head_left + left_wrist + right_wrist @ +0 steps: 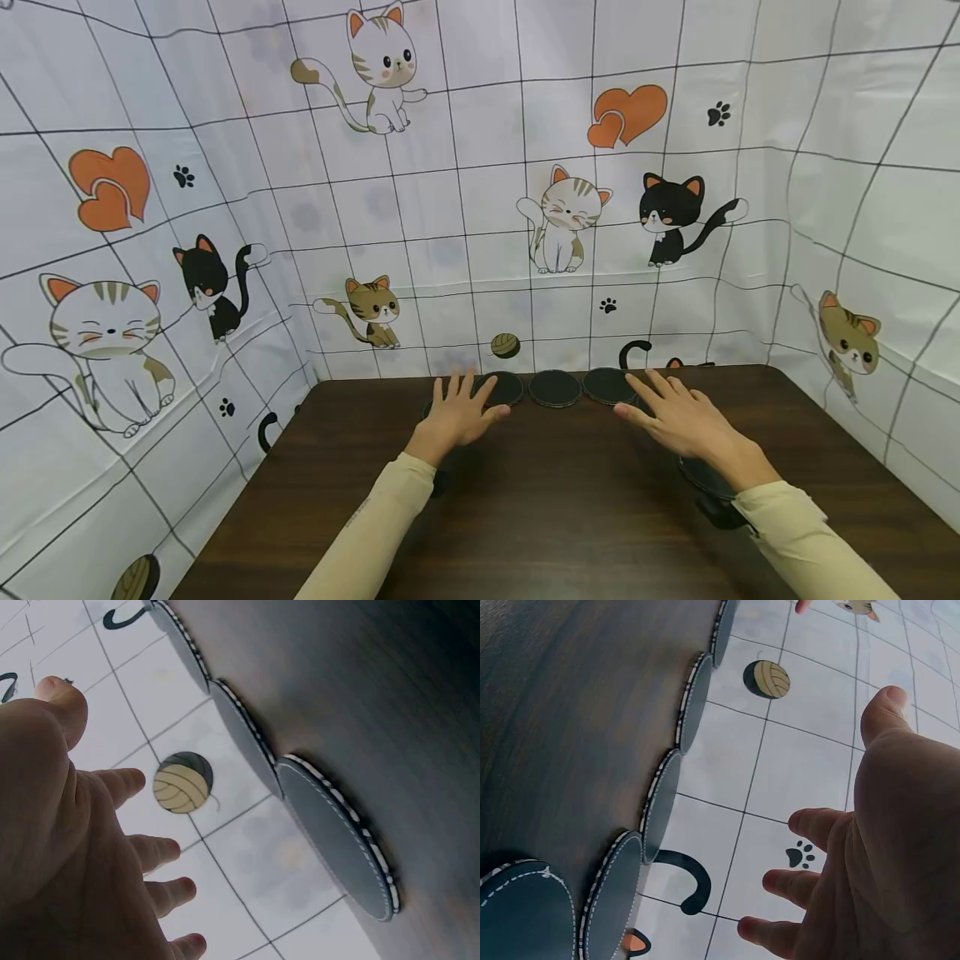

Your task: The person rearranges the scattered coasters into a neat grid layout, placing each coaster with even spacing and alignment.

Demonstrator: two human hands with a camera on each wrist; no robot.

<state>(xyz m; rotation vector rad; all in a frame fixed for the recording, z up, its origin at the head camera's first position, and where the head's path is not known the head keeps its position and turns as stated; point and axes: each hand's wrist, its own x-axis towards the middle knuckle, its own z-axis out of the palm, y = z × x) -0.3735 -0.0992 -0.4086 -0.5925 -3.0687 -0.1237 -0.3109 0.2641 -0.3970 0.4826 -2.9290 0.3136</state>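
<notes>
Fingers spread, my left hand (454, 417) is held above the far left part of the table, palm down and holding nothing. My right hand (688, 418) hovers likewise on the right, its fingers pointing toward the back. Round dark coasters with pale stitched rims lie along the back edge: one coaster (555, 388) sits between the hands, another coaster (502, 388) is partly behind the left hand, and a third coaster (607, 385) is just left of the right fingertips. Beneath the right wrist a further coaster (701, 475) is partly covered. The right wrist view shows a near coaster (525, 915) large.
The dark brown wooden table (555, 500) ends at a white curtain (480, 208) printed with cats, hearts and paw prints, which hangs at the back and both sides. Dark devices sit under both wrists, such as the right wrist device (722, 514).
</notes>
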